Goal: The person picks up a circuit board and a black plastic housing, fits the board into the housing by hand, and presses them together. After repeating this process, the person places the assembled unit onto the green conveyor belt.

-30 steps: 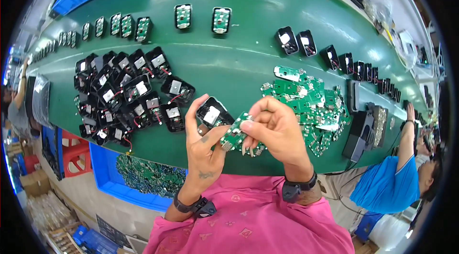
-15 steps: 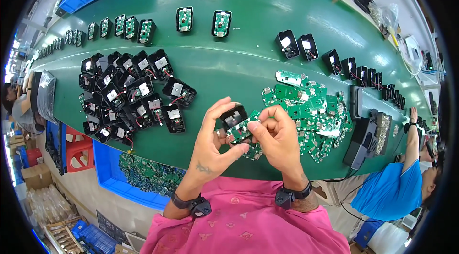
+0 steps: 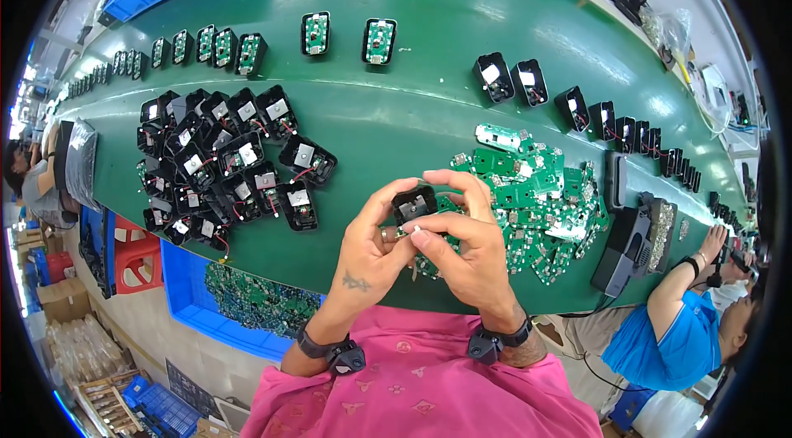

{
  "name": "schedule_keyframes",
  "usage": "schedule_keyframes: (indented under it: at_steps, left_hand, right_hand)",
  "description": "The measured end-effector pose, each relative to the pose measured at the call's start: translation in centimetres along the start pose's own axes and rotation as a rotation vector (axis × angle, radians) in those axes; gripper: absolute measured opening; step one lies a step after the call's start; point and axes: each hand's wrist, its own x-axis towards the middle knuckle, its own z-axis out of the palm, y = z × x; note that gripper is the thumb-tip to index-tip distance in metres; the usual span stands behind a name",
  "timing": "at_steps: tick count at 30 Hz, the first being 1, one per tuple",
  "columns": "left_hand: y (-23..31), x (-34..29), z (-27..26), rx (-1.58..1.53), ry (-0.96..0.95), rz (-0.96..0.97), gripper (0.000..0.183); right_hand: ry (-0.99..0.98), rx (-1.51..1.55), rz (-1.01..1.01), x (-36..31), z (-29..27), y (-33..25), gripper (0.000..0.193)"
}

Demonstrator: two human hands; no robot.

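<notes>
In front of my chest I hold a black plastic housing, its open side facing up. My left hand is closed around the housing's left side. My right hand curls round its right side, with thumb and finger pinching a small white piece at the near edge. My fingers cover most of what lies there, so the circuit board seen earlier is hidden. Just right of my hands a heap of green circuit boards spreads over the table. Left of them lies a pile of black housings with red wires.
Housings with boards fitted stand in a row across the far left of the green table. Another row of housings runs to the right. A blue bin of boards sits below the near edge. A person in blue works at right.
The green circuit board in my right fingers has gone out of sight behind my hands. My right hand has closed in on the housing. The person at right has drawn an arm in.
</notes>
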Motion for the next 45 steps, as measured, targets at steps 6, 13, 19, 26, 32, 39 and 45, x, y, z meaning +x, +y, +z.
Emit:
schedule_keyframes:
  at_steps: [6, 13, 19, 26, 32, 39, 45]
  left_hand:
    - [0.6, -0.1, 1.0, 0.067, 0.213, 0.115, 0.056]
    - [0.7, -0.6, 0.7, 0.362, 0.161, 0.294, 0.051]
    - [1.4, -0.4, 0.6, 0.543, 0.135, 0.41, 0.049]
    - [2.0, 0.4, 1.1, 0.812, 0.134, 0.599, 0.056]
    - [1.7, 0.7, 0.8, 0.897, 0.069, 0.64, 0.058]
    - [2.5, 0.4, 0.7, 0.849, 0.034, 0.462, 0.055]
    - [2.6, 0.3, 0.3, 0.984, 0.046, 0.494, 0.057]
  right_hand:
    - [0.134, -0.217, 0.029, -1.4, 0.2, -0.2, 0.014]
    - [0.098, -0.164, -0.06, -0.1, -0.3, -1.4, 0.007]
    - [0.021, -0.324, -0.138, 0.1, -1.0, -1.5, 0.006]
    - [-0.036, -0.392, -0.174, 1.1, -1.6, -1.8, 0.005]
    - [-0.18, -0.308, 0.001, 1.6, -2.4, -1.7, 0.004]
    - [-0.362, -0.341, 0.018, 2.6, -2.9, -1.4, 0.009]
    - [-0.383, -0.301, 0.077, 3.1, -2.6, -1.4, 0.008]
